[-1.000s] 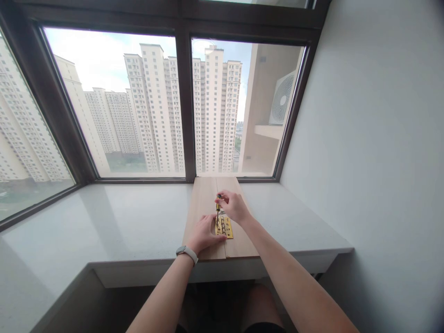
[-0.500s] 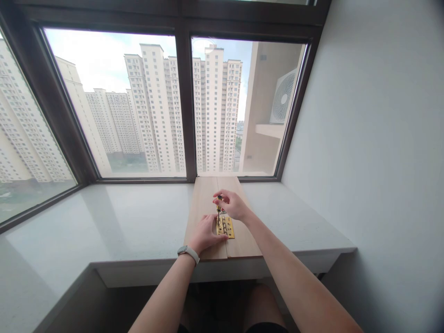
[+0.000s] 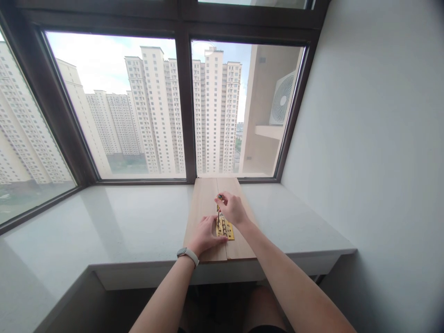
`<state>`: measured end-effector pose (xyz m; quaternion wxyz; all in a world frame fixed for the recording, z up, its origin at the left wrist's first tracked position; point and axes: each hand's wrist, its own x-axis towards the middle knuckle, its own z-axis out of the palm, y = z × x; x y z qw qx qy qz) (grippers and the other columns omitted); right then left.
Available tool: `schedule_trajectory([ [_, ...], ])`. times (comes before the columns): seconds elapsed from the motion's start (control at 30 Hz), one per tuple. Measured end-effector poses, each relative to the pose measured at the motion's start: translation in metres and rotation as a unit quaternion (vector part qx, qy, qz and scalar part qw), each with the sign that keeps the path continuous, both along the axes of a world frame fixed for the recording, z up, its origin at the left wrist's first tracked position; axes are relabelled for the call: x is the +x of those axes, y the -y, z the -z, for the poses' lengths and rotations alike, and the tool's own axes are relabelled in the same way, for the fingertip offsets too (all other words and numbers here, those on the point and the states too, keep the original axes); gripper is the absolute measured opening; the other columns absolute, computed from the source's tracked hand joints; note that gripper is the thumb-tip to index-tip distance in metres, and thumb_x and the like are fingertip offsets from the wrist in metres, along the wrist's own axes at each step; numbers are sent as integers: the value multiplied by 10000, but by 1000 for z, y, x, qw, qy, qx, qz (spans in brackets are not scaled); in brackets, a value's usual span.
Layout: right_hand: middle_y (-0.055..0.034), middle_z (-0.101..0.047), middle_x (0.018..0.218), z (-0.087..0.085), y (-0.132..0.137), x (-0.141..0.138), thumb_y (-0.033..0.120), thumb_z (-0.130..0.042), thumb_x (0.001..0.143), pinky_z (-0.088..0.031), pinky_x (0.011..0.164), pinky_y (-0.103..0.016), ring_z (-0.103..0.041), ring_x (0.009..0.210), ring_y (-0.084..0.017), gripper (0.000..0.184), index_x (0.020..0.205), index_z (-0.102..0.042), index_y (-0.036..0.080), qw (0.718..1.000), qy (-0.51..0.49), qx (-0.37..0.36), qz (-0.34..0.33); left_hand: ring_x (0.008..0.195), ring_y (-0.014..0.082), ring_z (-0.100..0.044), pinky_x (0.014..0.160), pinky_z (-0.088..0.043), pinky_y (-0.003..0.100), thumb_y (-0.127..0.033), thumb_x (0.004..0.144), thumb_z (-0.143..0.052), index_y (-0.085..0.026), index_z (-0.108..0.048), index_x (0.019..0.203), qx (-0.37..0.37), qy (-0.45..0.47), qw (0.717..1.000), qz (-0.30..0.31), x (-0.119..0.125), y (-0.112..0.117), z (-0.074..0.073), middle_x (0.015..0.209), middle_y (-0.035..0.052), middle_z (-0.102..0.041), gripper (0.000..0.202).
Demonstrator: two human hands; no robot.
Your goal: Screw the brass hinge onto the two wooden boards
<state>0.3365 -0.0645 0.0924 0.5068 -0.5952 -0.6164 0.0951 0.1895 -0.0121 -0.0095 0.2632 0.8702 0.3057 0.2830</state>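
A brass-coloured hinge (image 3: 229, 230) lies unfolded across the seam between two pale wooden boards (image 3: 205, 196). My left hand (image 3: 204, 235) braces it from the left, thumb along its near edge and fingertips by its far left corner. My right hand (image 3: 234, 209) grips the handle of a screwdriver (image 3: 219, 206) with a yellow and black handle. The screwdriver stands almost upright, its shaft going down to the hinge's left leaf. Its tip, and any screw under it, are too small to make out. Dark holes show on the right leaf.
The boards lie on a white windowsill counter (image 3: 138, 226), reaching from its front edge to the window frame (image 3: 187, 115). A plain wall (image 3: 364, 138) bounds the right side. A watch (image 3: 187, 255) is on my left wrist.
My right hand has turned slightly round the screwdriver handle and shifted a little, covering more of the hinge's far end. My left hand keeps its place on the hinge.
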Motion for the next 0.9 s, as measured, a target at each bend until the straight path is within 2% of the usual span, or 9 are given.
schedule_trajectory([
  [0.07,-46,-719,777,2,2,-4,437,-585,924,-506,585,-275,-668,579,-174,237,955,-663,216,999,8,20,34,1216,336,-520,996,-425,434,-602,633,-819,-259,-559,1273,4,0,1000,0,0,0,-1,1239,89,-622,771],
  [0.13,-35,-717,792,1,4,-5,439,-598,914,-512,596,-272,-666,584,-168,238,994,-664,225,999,7,21,28,1217,335,-517,993,-423,433,-605,635,-818,-265,-555,1279,4,2,1000,1,-1,0,-1,1243,86,-622,774],
  [0.27,-6,-703,840,-6,6,3,399,-598,918,-543,648,-266,-673,597,-140,299,1168,-650,244,997,-11,-15,-72,1207,328,-517,975,-427,421,-597,639,-819,-273,-540,1295,3,4,1000,1,-1,0,0,1237,83,-622,783],
  [0.4,-22,-709,866,-12,2,12,368,-560,938,-552,657,-271,-692,636,-142,275,1143,-670,221,989,-17,-61,-130,1191,322,-520,959,-428,412,-598,636,-817,-262,-543,1280,9,3,1000,2,-1,0,1,1213,82,-624,777],
  [0.53,-27,-732,883,-9,-2,12,358,-609,903,-538,647,-273,-666,601,-137,202,1028,-684,218,995,-7,-50,-91,1188,318,-521,954,-433,409,-608,636,-817,-263,-544,1281,8,2,1000,2,-2,-1,1,1214,82,-623,781],
  [0.77,-18,-700,764,-1,3,-2,412,-595,906,-453,603,-265,-620,608,-151,201,872,-618,215,998,21,40,36,1211,328,-513,984,-430,425,-602,644,-819,-261,-548,1293,9,0,1000,3,-1,-2,1,1240,85,-619,782],
  [0.9,14,-657,709,-1,1,-4,429,-618,886,-426,587,-257,-581,585,-138,219,841,-582,218,998,33,35,27,1209,335,-517,988,-427,428,-594,645,-821,-260,-554,1281,16,-1,1000,0,0,-1,1,1226,87,-628,767],
])
